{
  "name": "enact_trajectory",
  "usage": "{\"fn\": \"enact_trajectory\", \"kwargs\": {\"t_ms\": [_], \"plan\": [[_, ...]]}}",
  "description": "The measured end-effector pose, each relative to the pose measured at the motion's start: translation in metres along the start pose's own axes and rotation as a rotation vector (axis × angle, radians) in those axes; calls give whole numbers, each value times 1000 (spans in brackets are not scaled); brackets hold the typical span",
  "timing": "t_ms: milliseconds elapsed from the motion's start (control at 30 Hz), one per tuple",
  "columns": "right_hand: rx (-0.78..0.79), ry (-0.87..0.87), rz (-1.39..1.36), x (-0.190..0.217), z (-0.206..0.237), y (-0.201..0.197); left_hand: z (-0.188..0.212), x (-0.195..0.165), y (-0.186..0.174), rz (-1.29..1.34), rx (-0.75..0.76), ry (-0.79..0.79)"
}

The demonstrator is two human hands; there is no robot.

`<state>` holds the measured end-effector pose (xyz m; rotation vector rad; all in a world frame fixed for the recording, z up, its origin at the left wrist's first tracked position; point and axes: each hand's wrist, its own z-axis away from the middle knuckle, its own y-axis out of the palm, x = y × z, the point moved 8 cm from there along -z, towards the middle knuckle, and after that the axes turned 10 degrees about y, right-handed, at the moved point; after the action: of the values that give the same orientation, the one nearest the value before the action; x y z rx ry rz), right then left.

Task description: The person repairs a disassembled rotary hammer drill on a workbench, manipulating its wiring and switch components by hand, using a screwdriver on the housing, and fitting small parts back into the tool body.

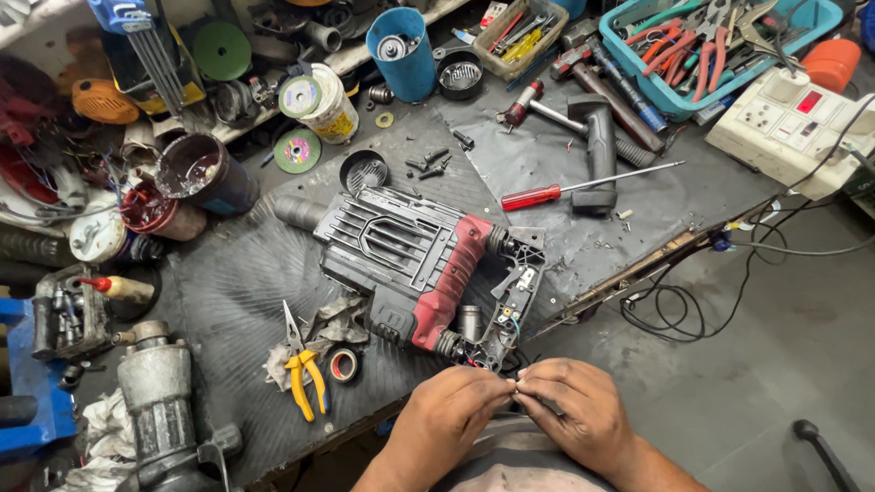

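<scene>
A large black and red power tool lies on the dark bench mat, its handle half opened and wiring exposed near the front edge. My left hand and my right hand meet just below that open handle. Their fingertips pinch thin wire ends together at the middle. What exactly sits between the fingers is too small to tell beyond the wires.
Yellow-handled pliers and a tape roll lie left of my hands. A red-handled screwdriver, a loose black handle cover, a blue tool tray, a white socket board and a grey motor surround the bench.
</scene>
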<state>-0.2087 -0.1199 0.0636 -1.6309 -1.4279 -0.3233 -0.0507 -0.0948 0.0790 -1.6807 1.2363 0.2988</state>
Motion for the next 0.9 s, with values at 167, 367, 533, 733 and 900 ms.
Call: {"fn": "enact_trajectory", "kwargs": {"t_ms": [167,367,533,733,900], "plan": [[4,-4,11,-1,1,0,1,-2,2,-51,-19,48],[15,30,-56,-7,4,-1,14,7,16,58,-77,-89],[96,-30,-92,-6,2,2,21,14,17,57,2,-130],[94,-176,-123,5,0,-1,20,10,14,46,43,-109],[29,-250,-41,9,1,-4,16,12,16,57,70,-139]]}}
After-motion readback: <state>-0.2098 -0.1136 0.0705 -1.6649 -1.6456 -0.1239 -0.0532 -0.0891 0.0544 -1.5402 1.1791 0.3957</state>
